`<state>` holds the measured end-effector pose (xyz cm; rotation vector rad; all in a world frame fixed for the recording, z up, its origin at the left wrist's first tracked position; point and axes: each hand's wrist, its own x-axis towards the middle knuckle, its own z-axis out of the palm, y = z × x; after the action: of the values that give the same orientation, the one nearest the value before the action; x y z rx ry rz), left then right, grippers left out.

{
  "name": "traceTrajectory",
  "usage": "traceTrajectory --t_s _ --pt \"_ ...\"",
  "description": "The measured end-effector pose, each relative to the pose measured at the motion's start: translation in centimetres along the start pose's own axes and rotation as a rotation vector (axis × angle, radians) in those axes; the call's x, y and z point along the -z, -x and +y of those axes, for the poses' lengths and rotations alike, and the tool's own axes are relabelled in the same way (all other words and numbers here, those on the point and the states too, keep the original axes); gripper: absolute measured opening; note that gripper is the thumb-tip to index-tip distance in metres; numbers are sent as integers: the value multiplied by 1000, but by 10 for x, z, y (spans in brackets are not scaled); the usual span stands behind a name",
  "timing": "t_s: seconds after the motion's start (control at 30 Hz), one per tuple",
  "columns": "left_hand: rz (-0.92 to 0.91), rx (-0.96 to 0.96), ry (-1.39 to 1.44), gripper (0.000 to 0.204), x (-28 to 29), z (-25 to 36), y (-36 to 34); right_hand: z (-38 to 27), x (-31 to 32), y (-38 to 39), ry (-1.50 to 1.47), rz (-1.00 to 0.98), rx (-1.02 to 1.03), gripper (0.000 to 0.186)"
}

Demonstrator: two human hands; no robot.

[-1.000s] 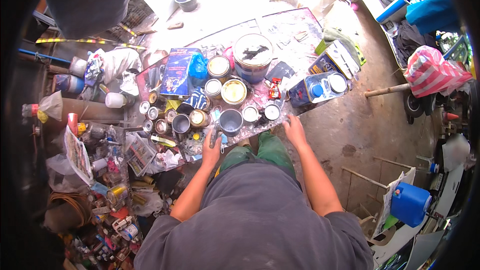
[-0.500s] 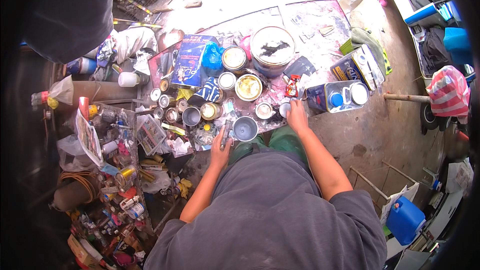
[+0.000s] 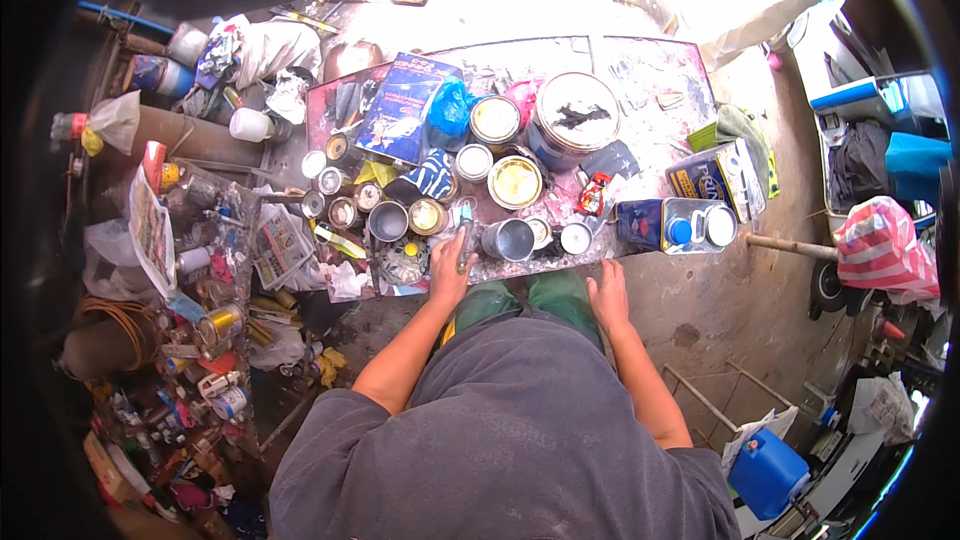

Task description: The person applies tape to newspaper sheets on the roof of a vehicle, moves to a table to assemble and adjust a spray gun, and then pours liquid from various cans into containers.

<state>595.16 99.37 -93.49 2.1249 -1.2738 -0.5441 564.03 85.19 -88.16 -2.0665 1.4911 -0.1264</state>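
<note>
My left hand [image 3: 449, 272] is at the table's near edge, its fingers partly closed around a thin dark piece that I cannot make out. Just right of it, apart from the fingers, a grey cup [image 3: 508, 239] stands on the table. My right hand [image 3: 608, 296] is just off the edge with its fingers spread, holding nothing. The nearest thing to that hand is a small pale cup [image 3: 576, 237], with an open can [image 3: 538, 232] on its left. A red packet [image 3: 593, 193] lies behind the small cup.
Several paint cans, including a yellow-topped can [image 3: 515, 183] and a large pail [image 3: 577, 112], crowd the table [image 3: 655, 70]. A rectangular metal can with a blue cap [image 3: 678, 230] stands at the right. A cluttered rack [image 3: 250, 285] is on the left, a blue jerrycan [image 3: 768, 473] at lower right.
My right hand has let go of the small pale cup and drawn back toward me past the table edge. My left hand stays beside the grey cup. The whole view has shifted slightly.
</note>
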Motion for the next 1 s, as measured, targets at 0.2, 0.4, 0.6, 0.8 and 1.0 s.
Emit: traceTrajectory --t_s 0.2,0.4,0.6,0.8,1.0 --pt "-13 12 -97 70 29 -20 35 -119 10 -73 0 49 502 64" --pt "-4 125 -202 76 45 -55 65 -175 -34 -156 416 -65 699 96" --pt "80 276 -237 80 35 -63 93 -180 -40 -153 456 -90 529 111" --pt "-44 235 -148 75 44 -39 85 -160 -38 -147 368 -44 581 107" --pt "-284 224 -108 99 55 -51 81 -172 33 -115 246 27 538 100"
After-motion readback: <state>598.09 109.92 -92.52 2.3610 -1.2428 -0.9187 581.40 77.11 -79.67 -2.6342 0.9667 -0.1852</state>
